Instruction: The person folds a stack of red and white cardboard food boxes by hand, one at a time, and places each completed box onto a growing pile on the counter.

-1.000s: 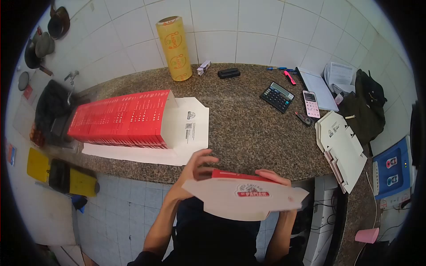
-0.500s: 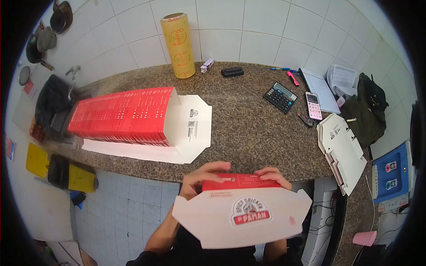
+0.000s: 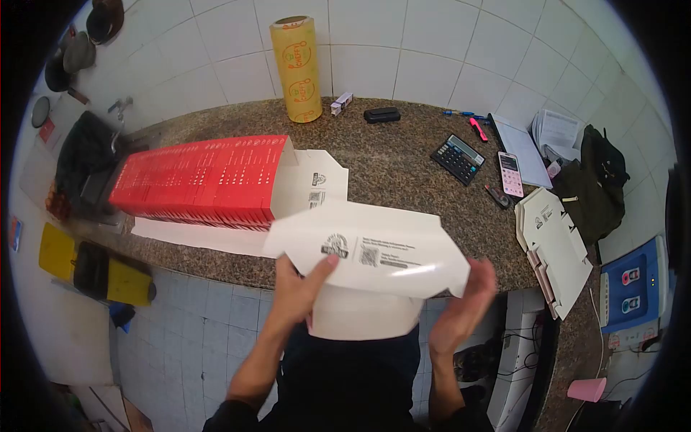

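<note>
A white cardboard food box is in front of me at the counter's near edge. Its wide flap faces up, printed with a small logo, a QR code and text. My left hand grips the box at its left side, thumb lying on the flap over the logo. At the flap's right corner is my right hand, fingers stretched upward alongside the edge. To the left, a long row of nested red boxes lies on the granite counter, white flaps spread out from it. The held box's flap overlaps that row's front flap in this view.
Flat white cartons are stacked at the right. Behind stand a yellow wrap roll, a calculator, a phone and a notebook. A dark green bag sits against the wall. A yellow bin is on the floor.
The box has turned over, from its big printed logo and red side to the flap with the QR code. My left thumb now presses on top; my right hand has moved to the flap's right corner.
</note>
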`<act>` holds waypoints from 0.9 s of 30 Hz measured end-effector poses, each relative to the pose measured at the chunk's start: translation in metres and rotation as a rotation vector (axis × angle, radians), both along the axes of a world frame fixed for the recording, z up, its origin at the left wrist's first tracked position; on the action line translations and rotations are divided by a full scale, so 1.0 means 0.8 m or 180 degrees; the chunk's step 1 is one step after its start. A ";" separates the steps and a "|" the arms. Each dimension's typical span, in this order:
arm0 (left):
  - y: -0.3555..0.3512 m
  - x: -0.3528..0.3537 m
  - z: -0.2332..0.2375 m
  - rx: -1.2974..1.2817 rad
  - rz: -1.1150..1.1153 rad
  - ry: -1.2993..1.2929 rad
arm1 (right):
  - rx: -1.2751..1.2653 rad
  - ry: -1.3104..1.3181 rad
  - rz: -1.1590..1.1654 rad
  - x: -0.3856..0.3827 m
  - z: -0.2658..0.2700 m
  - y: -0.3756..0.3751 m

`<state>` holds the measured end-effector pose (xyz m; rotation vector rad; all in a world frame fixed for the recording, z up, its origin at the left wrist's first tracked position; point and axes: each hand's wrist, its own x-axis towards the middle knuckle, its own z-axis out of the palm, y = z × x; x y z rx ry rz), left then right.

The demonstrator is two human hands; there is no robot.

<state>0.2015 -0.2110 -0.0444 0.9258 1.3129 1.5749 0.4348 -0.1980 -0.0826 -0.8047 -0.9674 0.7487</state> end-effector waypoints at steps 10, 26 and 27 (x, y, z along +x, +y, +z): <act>0.112 -0.050 0.087 -0.1268 -0.2109 -0.0184 | 0.1656 -0.5901 0.1385 0.003 0.094 -0.004; 0.289 -0.263 0.041 -0.1015 -0.0848 0.4517 | 0.1074 -0.3951 0.2820 -0.211 0.036 0.170; 0.287 -0.264 0.040 -0.0978 -0.0911 0.4532 | 0.1150 -0.4053 0.3082 -0.217 0.043 0.174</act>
